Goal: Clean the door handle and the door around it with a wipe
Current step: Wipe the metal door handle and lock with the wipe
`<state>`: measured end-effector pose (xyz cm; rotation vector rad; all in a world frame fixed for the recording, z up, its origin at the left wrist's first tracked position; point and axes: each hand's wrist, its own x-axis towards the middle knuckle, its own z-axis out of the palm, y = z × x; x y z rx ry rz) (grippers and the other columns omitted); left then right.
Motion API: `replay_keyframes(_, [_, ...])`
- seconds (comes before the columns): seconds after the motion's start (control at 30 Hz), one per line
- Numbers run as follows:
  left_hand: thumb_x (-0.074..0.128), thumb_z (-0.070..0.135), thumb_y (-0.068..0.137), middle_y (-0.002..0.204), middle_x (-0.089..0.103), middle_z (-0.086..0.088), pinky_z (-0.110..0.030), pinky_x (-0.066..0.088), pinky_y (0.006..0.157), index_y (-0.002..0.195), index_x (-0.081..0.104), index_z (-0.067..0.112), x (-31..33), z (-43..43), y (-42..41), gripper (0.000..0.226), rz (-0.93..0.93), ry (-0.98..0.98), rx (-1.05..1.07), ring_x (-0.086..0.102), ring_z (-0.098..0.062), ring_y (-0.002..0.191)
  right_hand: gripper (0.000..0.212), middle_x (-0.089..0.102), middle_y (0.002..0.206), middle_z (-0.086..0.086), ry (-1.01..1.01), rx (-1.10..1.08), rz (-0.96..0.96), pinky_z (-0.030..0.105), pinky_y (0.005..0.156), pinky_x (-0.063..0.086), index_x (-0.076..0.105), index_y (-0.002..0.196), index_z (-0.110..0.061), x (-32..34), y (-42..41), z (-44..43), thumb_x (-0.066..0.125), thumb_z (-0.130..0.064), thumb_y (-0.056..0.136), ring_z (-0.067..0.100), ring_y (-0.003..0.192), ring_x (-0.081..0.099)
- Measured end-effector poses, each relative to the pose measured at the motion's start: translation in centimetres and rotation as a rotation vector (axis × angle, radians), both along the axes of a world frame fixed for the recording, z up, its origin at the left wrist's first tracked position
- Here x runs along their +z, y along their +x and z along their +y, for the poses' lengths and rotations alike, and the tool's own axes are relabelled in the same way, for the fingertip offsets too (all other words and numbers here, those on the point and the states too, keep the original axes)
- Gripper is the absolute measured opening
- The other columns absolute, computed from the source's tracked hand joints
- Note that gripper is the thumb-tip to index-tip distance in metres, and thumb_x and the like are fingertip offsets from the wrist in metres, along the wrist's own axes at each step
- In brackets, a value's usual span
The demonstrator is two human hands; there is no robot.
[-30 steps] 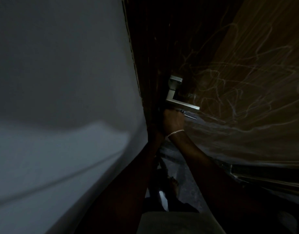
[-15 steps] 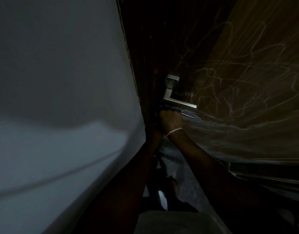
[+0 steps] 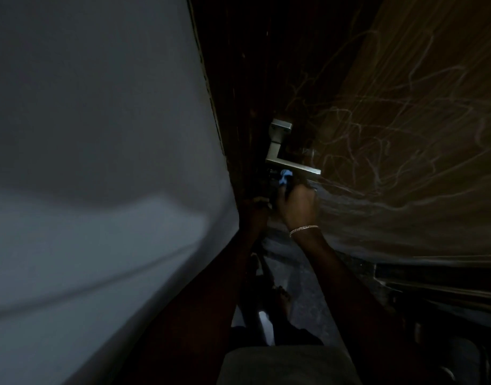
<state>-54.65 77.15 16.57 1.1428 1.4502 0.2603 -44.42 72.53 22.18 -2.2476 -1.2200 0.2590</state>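
Note:
A silver L-shaped door handle [image 3: 283,151] juts from the dark wooden door [image 3: 391,120], whose face carries pale scribble marks. Just under the handle my right hand [image 3: 298,208], with a thin bracelet on the wrist, is closed around a small blue wipe [image 3: 285,177] that pokes out above the fingers and touches the handle's underside. My left hand [image 3: 254,211] sits in deep shadow at the door's edge, left of the right hand; its fingers look curled against the edge, but the dark hides what they hold.
A pale grey wall [image 3: 100,162] fills the whole left side, close to my left arm. Dark floor [image 3: 297,276] and my feet [image 3: 280,295] lie below the hands. A dark threshold or frame strip [image 3: 433,279] runs along the lower right.
My right hand has shifted slightly right and lower beneath the handle, and the blue wipe now shows above its fingers. The left hand stays at the door's edge.

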Motion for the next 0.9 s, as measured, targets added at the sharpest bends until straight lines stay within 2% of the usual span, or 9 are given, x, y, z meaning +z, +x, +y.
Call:
replay_keyframes(0.07, [0.059,-0.006,0.092,0.110,0.068,-0.023,-0.014,0.053,0.076,0.117,0.060,-0.015,0.5,-0.1,0.1,0.027,-0.059,-0.030,-0.046,0.063,-0.015,0.086,0.027,0.069,0.107,0.017,0.000,0.046,0.012,0.035,0.074,0.054,0.067,0.114,-0.008,0.4,0.2,0.3,0.061,-0.022,0.093,0.034,0.089,0.069])
replay_keyframes(0.17, [0.051,-0.009,0.095,0.108,0.061,-0.031,-0.042,0.045,0.101,0.125,0.050,-0.022,0.6,-0.2,0.4,0.032,-0.147,-0.131,-0.029,0.061,-0.036,0.097,0.017,0.069,0.090,0.028,-0.045,0.154,-0.008,0.043,0.068,0.055,0.068,0.102,0.004,-0.1,0.2,0.6,0.059,0.002,0.087,0.043,0.081,0.068])
replay_keyframes(0.23, [0.043,-0.004,0.100,0.091,0.058,-0.012,-0.031,0.054,0.088,0.131,0.044,-0.022,0.9,-0.3,0.5,0.035,-0.161,-0.135,-0.014,0.062,-0.016,0.078,0.017,0.068,0.089,0.029,-0.126,0.167,0.009,0.044,0.070,0.054,0.068,0.096,0.006,-0.3,0.2,1.1,0.053,0.007,0.088,0.044,0.083,0.068])
replay_keyframes(0.3, [0.046,0.008,0.102,0.101,0.060,-0.002,-0.023,0.058,0.084,0.134,0.052,-0.007,1.1,-0.4,0.5,0.036,-0.134,-0.092,-0.035,0.066,-0.008,0.086,0.022,0.070,0.096,0.024,-0.138,0.199,0.028,0.042,0.076,0.056,0.069,0.102,0.003,-0.4,0.0,1.5,0.050,0.003,0.092,0.039,0.089,0.068])
replay_keyframes(0.37, [0.046,0.012,0.103,0.110,0.059,-0.002,-0.032,0.057,0.091,0.131,0.057,0.003,1.6,-0.3,0.5,0.032,-0.119,-0.042,-0.073,0.063,-0.016,0.098,0.023,0.070,0.102,0.020,-0.177,0.208,0.031,0.043,0.079,0.057,0.067,0.110,-0.001,-0.5,0.0,1.6,0.052,0.000,0.093,0.036,0.092,0.069])
replay_keyframes(0.43, [0.035,0.003,0.105,0.115,0.056,-0.014,-0.040,0.051,0.096,0.128,0.053,-0.003,2.1,0.0,0.7,0.030,-0.200,-0.039,-0.106,0.058,-0.024,0.096,0.026,0.069,0.107,0.018,-0.194,0.163,0.034,0.044,0.082,0.057,0.065,0.114,-0.004,-0.6,0.5,1.1,0.056,-0.001,0.090,0.035,0.097,0.068])
replay_keyframes(0.57, [0.041,-0.005,0.101,0.145,0.045,-0.029,-0.053,0.039,0.111,0.141,0.040,-0.011,2.1,0.6,1.0,0.040,-0.183,-0.042,-0.210,0.049,-0.041,0.130,0.026,0.071,0.112,0.012,-0.097,0.046,0.058,0.039,0.090,0.054,0.069,0.113,-0.008,-0.4,1.7,0.2,0.058,-0.007,0.090,0.028,0.103,0.068])
replay_keyframes(0.7, [0.045,-0.008,0.099,0.140,0.049,-0.032,-0.046,0.044,0.107,0.136,0.046,-0.013,2.1,0.2,2.0,0.037,-0.161,0.087,-0.071,0.048,-0.044,0.131,0.020,0.075,0.096,0.009,-0.035,-0.063,0.095,0.027,0.070,0.053,0.073,0.101,-0.014,-0.4,2.1,0.1,0.060,-0.023,0.090,0.026,0.085,0.071])
replay_keyframes(0.9, [0.057,-0.011,0.090,0.133,0.057,-0.028,-0.048,0.038,0.113,0.125,0.056,-0.013,1.5,1.1,3.4,0.035,-0.138,0.158,-0.082,0.052,-0.040,0.129,0.015,0.073,0.092,0.016,-0.010,-0.038,0.078,0.032,0.071,0.053,0.069,0.102,-0.007,-1.2,2.8,-0.8,0.061,-0.018,0.095,0.032,0.084,0.070])
